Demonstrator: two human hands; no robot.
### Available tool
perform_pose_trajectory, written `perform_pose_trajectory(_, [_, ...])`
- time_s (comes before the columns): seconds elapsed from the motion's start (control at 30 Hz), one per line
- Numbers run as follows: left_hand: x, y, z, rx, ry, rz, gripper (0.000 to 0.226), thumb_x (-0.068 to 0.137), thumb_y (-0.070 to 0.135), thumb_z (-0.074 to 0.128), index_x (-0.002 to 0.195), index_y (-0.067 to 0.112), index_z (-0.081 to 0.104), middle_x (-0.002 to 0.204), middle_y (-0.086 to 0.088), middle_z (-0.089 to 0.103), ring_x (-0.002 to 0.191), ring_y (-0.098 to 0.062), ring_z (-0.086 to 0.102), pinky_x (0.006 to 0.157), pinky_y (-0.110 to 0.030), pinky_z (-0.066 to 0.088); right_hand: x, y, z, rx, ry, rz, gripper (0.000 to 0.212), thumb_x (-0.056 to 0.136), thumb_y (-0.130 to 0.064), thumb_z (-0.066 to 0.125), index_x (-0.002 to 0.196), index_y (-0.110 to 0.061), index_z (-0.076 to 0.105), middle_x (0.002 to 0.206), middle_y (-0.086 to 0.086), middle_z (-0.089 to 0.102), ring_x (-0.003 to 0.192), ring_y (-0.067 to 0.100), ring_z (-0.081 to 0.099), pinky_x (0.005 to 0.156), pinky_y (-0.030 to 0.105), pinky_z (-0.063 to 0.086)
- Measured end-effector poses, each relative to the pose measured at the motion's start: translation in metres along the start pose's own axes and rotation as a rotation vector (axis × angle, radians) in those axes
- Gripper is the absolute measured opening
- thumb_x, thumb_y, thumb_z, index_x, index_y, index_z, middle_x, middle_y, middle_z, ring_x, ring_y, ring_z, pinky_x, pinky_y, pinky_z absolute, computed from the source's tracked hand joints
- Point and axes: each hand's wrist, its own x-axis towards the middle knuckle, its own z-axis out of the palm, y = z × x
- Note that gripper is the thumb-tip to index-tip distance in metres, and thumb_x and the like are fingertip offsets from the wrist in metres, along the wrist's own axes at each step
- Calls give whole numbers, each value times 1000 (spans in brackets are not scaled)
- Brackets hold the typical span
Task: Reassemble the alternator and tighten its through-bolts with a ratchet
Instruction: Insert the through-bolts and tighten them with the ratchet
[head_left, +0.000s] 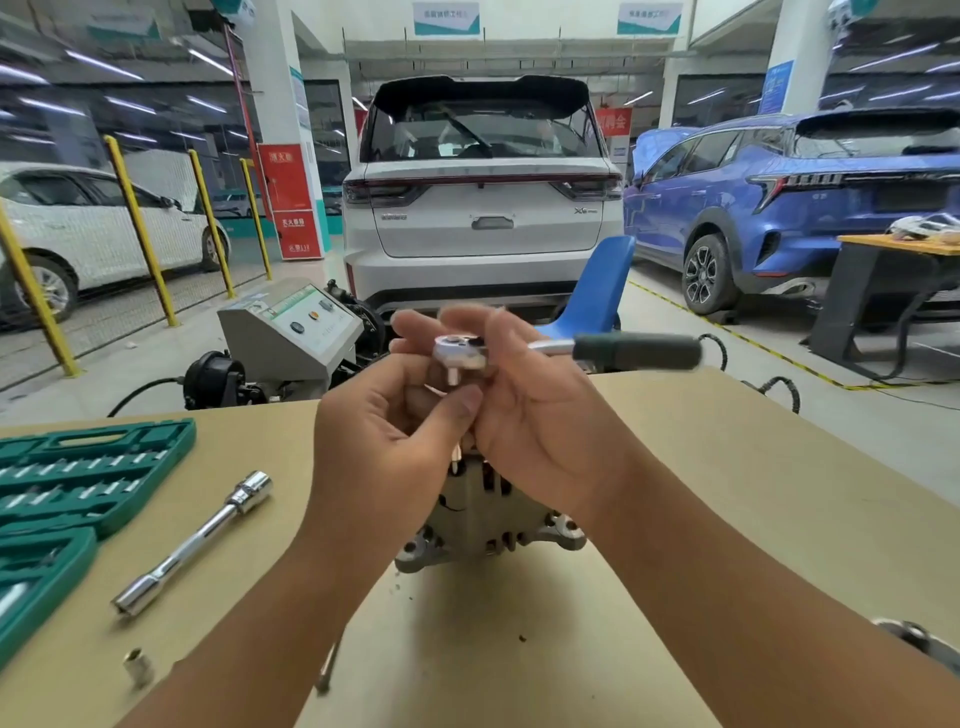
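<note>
Now both hands are up over the tabletop (727, 467), working on the ratchet (519, 352) itself: the right hand (540, 415) curls round its neck just behind the head, the dark handle sticking out to the right, while the left hand (384, 415) comes in from below with thumb and fingers curled close at the bare square drive, though whether they pinch anything there I cannot tell. No socket shows on that drive. The alternator (488, 514) sits on the tabletop directly beneath the hands, mostly hidden by them, its cast mounting ears showing at the base. It looks like a heavy, rigid lump of metal, likely stable where it stands; best steadied by the housing body, I'd say, rather than the thin ears. The ratchet is stiff polished steel, probably slick at the head, so the rubbery handle is the place to hold. To the left lie a long extension bar with socket (192, 543), a small loose socket (139, 666) and the green socket case (67, 483), near but clear of the alternator.
</note>
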Motion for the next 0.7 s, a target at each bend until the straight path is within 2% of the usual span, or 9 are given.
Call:
perform_pose_trajectory(0.1, [2,0,0,-6,-13,-6,17,86,19,74,95,33,78,78,-7,74,70,-37,68,62,-53,59,1,2,-3,166,63,76,44,103,-42,46,128,-9,61,131,21,65,130,39,58,111,54,45])
perform_pose_trajectory(0.17, [2,-1,-1,-14,-15,-15,16,89,22,73,101,32,79,83,-3,77,73,-32,72,62,-54,61,0,1,-2,53,9,24,33,99,-25,56,129,-12,61,135,22,61,130,39,56,114,57,40])
perform_pose_trajectory(0.27, [1,-1,-1,15,-11,22,14,92,25,74,100,14,77,81,-7,75,71,-33,70,63,-49,60,-3,-1,-1,-44,-117,-30,25,91,-9,64,115,-10,71,143,20,55,131,39,51,110,57,41])
perform_pose_trajectory(0.33, [0,-2,-1,25,-29,45,5,90,20,75,95,19,76,76,-8,73,67,-32,67,60,-47,58,-2,-3,-1,-18,-73,-6,24,96,-20,60,116,-11,70,143,20,56,132,38,53,110,56,42])
perform_pose_trajectory(0.43, [1,-1,-1,13,-30,24,17,89,18,73,95,34,76,77,-6,74,67,-37,67,56,-51,57,1,3,-3,101,33,69,41,99,-42,51,129,-16,63,135,20,64,128,36,60,107,53,48])
perform_pose_trajectory(0.47, [1,-1,0,8,-15,15,16,89,20,73,94,34,76,77,-7,74,67,-39,66,54,-52,56,1,3,-3,111,40,60,41,100,-41,50,130,-17,62,134,20,64,126,36,61,107,54,48])
perform_pose_trajectory(0.53, [0,-2,0,11,17,28,6,90,24,74,93,28,78,75,-10,72,65,-39,63,51,-51,54,-1,0,-1,6,-43,-1,28,100,-24,57,126,-17,66,140,19,60,126,35,59,107,53,47])
perform_pose_trajectory(0.6, [-1,-3,-1,38,33,52,15,91,30,74,93,16,78,74,-12,71,63,-37,63,51,-49,53,-3,-3,0,-113,-162,-30,23,98,-10,61,117,-14,72,152,18,49,134,37,52,107,53,45])
perform_pose_trajectory(0.7, [0,-5,-3,-9,-24,36,6,91,26,75,95,27,79,76,-8,73,65,-29,68,54,-52,57,-2,-4,0,-61,-78,28,30,99,-30,56,121,-14,69,148,20,53,137,38,50,110,53,45])
